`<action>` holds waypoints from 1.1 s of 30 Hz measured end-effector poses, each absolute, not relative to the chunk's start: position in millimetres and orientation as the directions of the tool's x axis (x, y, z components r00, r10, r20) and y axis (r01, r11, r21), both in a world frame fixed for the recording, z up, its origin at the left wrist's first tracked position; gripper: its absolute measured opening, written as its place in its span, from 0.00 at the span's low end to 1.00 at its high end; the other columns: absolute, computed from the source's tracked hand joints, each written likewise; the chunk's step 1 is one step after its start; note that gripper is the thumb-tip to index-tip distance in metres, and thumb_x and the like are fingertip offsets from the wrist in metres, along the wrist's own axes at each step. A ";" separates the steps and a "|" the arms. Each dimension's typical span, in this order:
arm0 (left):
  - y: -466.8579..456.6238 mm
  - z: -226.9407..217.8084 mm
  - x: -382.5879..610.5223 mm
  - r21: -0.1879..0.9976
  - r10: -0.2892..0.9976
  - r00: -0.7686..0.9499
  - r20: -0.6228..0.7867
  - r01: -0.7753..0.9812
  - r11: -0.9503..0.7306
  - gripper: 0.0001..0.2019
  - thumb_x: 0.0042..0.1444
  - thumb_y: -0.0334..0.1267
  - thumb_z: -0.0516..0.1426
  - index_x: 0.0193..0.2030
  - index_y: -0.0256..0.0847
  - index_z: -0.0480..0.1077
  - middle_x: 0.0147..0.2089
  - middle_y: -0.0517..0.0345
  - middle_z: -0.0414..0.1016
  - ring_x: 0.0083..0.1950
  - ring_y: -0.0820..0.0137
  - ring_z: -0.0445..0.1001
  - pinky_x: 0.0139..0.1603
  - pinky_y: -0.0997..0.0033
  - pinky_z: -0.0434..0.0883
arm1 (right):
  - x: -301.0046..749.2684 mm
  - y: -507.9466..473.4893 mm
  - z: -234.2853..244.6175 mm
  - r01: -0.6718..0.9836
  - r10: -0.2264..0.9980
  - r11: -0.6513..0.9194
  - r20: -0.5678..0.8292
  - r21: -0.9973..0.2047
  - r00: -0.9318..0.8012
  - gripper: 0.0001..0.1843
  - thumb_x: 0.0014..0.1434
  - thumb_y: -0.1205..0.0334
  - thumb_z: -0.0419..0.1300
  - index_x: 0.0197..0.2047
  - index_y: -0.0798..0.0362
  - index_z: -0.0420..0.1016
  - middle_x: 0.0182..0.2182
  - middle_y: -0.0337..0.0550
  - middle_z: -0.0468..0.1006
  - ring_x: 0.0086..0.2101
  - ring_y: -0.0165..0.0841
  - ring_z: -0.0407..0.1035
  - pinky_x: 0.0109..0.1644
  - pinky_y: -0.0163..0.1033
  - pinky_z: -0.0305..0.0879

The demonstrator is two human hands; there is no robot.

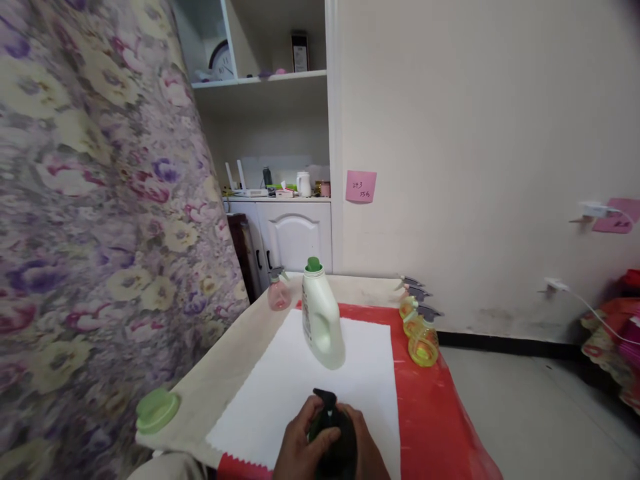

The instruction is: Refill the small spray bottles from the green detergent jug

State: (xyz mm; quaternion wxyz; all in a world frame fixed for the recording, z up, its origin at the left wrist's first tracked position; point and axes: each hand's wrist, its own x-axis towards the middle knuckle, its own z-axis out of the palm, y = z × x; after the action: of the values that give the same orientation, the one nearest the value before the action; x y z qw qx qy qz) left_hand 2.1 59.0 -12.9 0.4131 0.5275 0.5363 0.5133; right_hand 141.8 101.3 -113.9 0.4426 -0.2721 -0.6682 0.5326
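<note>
Nearest the lens, both hands wrap around one dark green spray bottle [331, 427] at the bottom edge of the view: the left hand [300, 443] grasps its left side with the thumb across the front, and the right hand [367, 447] cups the other side. Its black trigger head sticks up between them. The bottle sits over the near end of a single white sheet [280, 393].

On the same sheet, farther off, stands one white detergent jug [323, 320] with a green cap. Two yellow spray bottles [420, 333] stand close together on the red cloth [430, 413] to the right; one pink spray bottle [279, 291] stands at the far left corner. One green lid [157, 409] lies at the near left edge of the worktop [225, 373].

A flowered curtain [90, 200] fills the left side. Behind are a plain wall with a pink note [361, 186], a white cabinet [295, 233] and open shelves holding a clock [223, 61].

The wrists and the bottle's base are cut off below; the note's writing is too small to read.
</note>
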 end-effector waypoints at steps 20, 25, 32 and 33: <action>54.0 2.9 2.9 0.928 0.971 -0.030 0.239 0.301 -0.219 0.10 0.50 0.38 0.62 0.40 0.44 0.74 0.41 0.58 0.75 0.46 0.61 0.73 0.49 0.66 0.66 | 141.6 98.9 -113.9 -0.076 0.864 0.239 0.248 -0.968 -0.437 0.53 0.31 0.54 0.74 0.60 0.44 0.55 0.53 0.48 0.71 0.53 0.52 0.68 0.55 0.57 0.66; 53.7 8.5 11.9 0.912 0.962 -0.099 0.255 0.355 -0.206 0.06 0.52 0.39 0.60 0.36 0.44 0.74 0.36 0.60 0.72 0.41 0.62 0.72 0.44 0.67 0.67 | 143.5 93.9 -102.8 -0.055 0.861 0.259 0.256 -0.964 -0.439 0.50 0.34 0.59 0.72 0.61 0.44 0.56 0.53 0.48 0.72 0.53 0.50 0.69 0.54 0.55 0.67; 57.2 2.8 1.2 0.948 0.976 0.002 0.217 0.240 -0.211 0.14 0.48 0.40 0.62 0.43 0.44 0.75 0.41 0.58 0.75 0.45 0.60 0.73 0.49 0.65 0.67 | 140.9 93.4 -101.6 -0.083 0.862 0.241 0.252 -0.967 -0.440 0.51 0.33 0.58 0.72 0.61 0.45 0.56 0.55 0.48 0.71 0.53 0.50 0.68 0.53 0.54 0.68; 55.8 0.7 3.5 0.948 0.974 -0.047 0.222 0.243 -0.204 0.15 0.47 0.39 0.62 0.44 0.44 0.74 0.42 0.57 0.75 0.47 0.60 0.73 0.50 0.65 0.67 | 140.8 92.7 -100.2 -0.073 0.864 0.237 0.244 -0.969 -0.440 0.51 0.33 0.60 0.72 0.61 0.44 0.56 0.54 0.47 0.71 0.53 0.49 0.69 0.54 0.54 0.68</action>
State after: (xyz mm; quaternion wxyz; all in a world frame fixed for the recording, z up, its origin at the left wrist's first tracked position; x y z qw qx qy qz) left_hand 3.5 55.8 0.7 0.3610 0.5885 0.5172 0.5059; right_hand 140.8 92.7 -100.2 0.4345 -0.3016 -0.6554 0.5392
